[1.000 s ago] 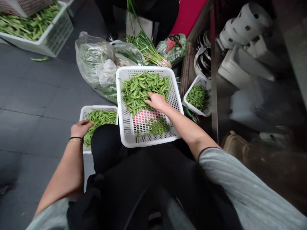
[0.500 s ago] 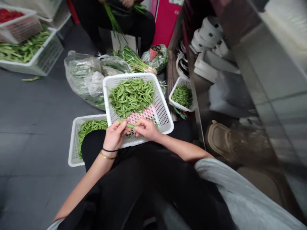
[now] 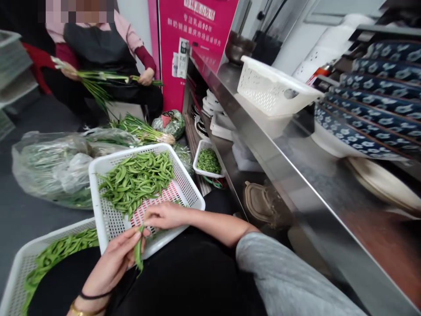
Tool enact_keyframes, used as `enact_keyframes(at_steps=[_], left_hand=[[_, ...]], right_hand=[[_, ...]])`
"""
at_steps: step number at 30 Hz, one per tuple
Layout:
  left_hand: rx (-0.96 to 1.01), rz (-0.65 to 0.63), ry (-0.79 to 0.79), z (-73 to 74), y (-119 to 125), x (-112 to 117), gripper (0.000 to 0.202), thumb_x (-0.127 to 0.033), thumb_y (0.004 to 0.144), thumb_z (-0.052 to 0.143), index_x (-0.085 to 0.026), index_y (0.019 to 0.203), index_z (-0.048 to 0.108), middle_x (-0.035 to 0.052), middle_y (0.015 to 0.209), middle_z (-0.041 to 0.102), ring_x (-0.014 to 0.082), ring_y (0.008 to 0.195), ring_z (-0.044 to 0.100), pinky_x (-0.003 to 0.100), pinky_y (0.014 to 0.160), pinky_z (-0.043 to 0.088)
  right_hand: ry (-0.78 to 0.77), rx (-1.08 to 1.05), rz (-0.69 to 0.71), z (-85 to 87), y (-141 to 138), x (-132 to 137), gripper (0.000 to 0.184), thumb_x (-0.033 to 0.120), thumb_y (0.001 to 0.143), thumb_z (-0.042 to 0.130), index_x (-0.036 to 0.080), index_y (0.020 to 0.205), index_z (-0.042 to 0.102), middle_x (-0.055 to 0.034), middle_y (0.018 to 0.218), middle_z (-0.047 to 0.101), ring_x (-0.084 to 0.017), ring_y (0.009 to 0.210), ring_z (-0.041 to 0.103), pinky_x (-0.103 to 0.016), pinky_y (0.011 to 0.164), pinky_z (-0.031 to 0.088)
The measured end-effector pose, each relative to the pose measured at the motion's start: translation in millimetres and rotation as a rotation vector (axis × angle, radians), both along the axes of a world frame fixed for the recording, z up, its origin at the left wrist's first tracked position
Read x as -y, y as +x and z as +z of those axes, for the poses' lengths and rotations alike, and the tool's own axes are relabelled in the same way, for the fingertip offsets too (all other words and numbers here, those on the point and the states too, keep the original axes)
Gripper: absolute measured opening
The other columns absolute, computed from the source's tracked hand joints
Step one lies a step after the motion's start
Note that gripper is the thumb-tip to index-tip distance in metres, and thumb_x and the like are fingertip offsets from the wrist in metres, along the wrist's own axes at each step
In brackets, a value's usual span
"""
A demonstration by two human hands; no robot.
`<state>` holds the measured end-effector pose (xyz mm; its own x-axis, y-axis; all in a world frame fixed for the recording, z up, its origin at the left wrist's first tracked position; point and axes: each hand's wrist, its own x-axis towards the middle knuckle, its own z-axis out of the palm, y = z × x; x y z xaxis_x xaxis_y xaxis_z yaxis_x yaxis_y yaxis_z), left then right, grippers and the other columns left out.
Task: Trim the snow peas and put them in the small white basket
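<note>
My left hand (image 3: 115, 254) is closed on a green pea pod (image 3: 138, 251), thumb and fingers pinching it near its upper end while the rest hangs down. Right at that upper end, the bent fingers of my right hand (image 3: 168, 215) are pinched together; the fingertips are partly hidden. Both hands are over the near side of a white perforated basket (image 3: 190, 193) on my lap. A heap of green pea pods (image 3: 134, 177) fills its far part. Lower left, beside my leg, a second white basket (image 3: 24, 250) holds more pods (image 3: 62, 250).
A metal counter (image 3: 263, 153) runs along my right, bearing a white basket (image 3: 272, 87) and stacked blue patterned bowls (image 3: 371, 105). Ahead lie bagged greens (image 3: 49, 162), green onions (image 3: 141, 127) and a small basket of greens (image 3: 208, 161). A seated person (image 3: 98, 48) holds green onions.
My view has swung up and to the right, bringing in the countertop and the seated person. The pea pod has turned from nearly level to hanging down in my left hand.
</note>
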<state>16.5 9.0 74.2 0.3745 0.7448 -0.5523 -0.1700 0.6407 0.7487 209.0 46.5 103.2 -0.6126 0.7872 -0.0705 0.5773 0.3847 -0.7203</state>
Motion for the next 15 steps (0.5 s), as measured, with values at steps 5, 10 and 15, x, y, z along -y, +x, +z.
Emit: enact_keyframes(at_steps=[5, 10, 15], left_hand=[[0.094, 0.09, -0.134, 0.2, 2.1, -3.0, 0.02, -0.021, 0.055, 0.08, -0.018, 0.072, 0.07, 0.0031, 0.063, 0.064, 0.0116, 0.051, 0.057, 0.018, 0.042, 0.045], [0.256, 0.296, -0.118, -6.3, 15.7, -5.8, 0.016, -0.018, 0.059, 0.077, -0.014, 0.067, 0.064, 0.0009, 0.057, 0.062, 0.009, 0.049, 0.056, 0.016, 0.043, 0.046], [0.105, 0.468, 0.144, -16.5, -3.3, -5.4, 0.03, -0.031, 0.06, 0.079, -0.012, 0.072, 0.058, 0.0008, 0.052, 0.062, 0.0099, 0.044, 0.056, 0.018, 0.044, 0.047]], right_hand=[[0.365, 0.165, 0.15, -10.1, -12.7, -6.4, 0.024, 0.031, 0.092, 0.042, 0.019, 0.079, 0.057, -0.0009, 0.081, 0.065, -0.011, 0.074, 0.057, -0.02, 0.06, 0.038], [0.545, 0.306, 0.073, -26.9, -13.4, 2.9, 0.024, 0.03, 0.09, 0.041, 0.019, 0.075, 0.057, -0.0041, 0.073, 0.064, -0.015, 0.065, 0.054, -0.025, 0.052, 0.032], [0.457, 0.128, -0.206, -20.8, 28.9, -2.1, 0.027, 0.023, 0.089, 0.038, 0.017, 0.068, 0.054, -0.0031, 0.065, 0.057, -0.012, 0.062, 0.051, -0.024, 0.062, 0.037]])
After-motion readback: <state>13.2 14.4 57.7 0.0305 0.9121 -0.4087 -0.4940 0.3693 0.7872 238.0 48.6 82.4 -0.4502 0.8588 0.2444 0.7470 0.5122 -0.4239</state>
